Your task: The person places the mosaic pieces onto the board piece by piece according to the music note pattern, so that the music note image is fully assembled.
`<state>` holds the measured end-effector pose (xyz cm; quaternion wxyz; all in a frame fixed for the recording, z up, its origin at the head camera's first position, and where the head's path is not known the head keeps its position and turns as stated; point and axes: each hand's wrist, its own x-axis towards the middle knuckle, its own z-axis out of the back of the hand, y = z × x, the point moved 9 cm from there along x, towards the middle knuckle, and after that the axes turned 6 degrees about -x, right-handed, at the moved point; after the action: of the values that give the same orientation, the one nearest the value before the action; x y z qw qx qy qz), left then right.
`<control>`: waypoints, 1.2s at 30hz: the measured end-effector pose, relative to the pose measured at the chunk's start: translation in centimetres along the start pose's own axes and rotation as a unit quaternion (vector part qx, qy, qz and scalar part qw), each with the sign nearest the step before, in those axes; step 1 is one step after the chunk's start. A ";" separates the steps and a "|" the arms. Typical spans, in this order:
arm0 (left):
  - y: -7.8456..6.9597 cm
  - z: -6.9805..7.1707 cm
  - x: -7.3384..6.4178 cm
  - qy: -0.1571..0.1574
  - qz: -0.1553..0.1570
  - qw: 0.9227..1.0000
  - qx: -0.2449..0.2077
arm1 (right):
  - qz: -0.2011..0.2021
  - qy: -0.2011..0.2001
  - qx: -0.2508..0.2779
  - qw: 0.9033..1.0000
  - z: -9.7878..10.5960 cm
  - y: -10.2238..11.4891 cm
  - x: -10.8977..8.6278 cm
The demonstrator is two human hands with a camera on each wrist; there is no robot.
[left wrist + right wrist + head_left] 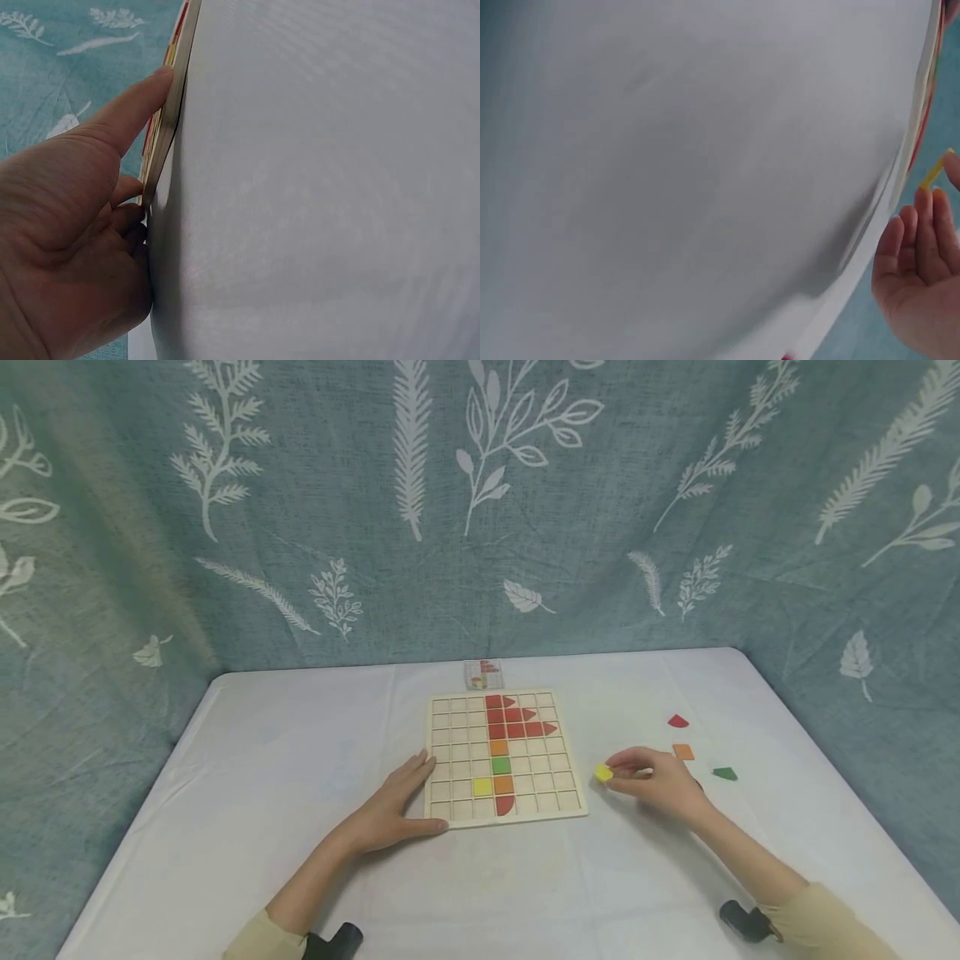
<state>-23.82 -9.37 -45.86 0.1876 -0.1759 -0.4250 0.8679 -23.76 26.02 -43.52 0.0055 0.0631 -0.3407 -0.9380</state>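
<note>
A pale wooden grid board (551,767) lies flat on the table. My left hand (386,810) rests at its near left corner, the fingertips along the left side and the thumb on the near edge. In the left wrist view the thumb (131,112) lies straight against the board's rim (174,97). To the right of the board, my right hand (660,781) pinches a small yellow piece (603,773) between thumb and fingertips. The right wrist view shows this yellow piece (933,174) edge-on. On the board sit red, orange, green and yellow pieces, with a yellow square (482,787) at left.
A small pattern card (483,674) lies behind the board. Right of the board are a red piece (678,721), an orange piece (683,752) and a green piece (725,773). The white table (300,727) meets a patterned teal cloth (442,602) behind.
</note>
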 end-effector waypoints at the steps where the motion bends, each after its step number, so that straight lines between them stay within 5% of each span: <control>1: 0.0 0.0 0.0 0.000 -0.001 1.000 0.000 | 0.003 0.006 0.003 1.000 -0.5 0.5 0.1; 12: 0.0 0.1 0.2 -0.001 0.000 1.000 0.001 | 0.108 0.084 0.029 0.990 -6.3 7.6 0.7; 17: -0.3 0.1 0.1 0.002 0.001 1.000 0.001 | 0.186 0.113 0.008 0.976 -8.5 10.5 0.5; 24: -0.3 0.2 0.2 0.002 0.004 1.000 -0.001 | 0.285 0.095 -0.065 0.952 -10.1 14.0 0.4; 30: -0.1 0.1 0.2 0.008 0.007 1.000 -0.008 | 0.320 0.091 -0.105 0.937 -10.9 15.3 0.4; 36: 0.0 0.1 0.1 0.007 0.008 1.000 -0.007 | 0.324 0.097 -0.098 0.936 -11.0 15.5 0.3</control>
<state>-23.97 -9.36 -45.85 0.1828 -0.1870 -0.4281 0.8651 -23.27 7.03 -41.99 0.3480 0.0395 -0.2468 -0.9036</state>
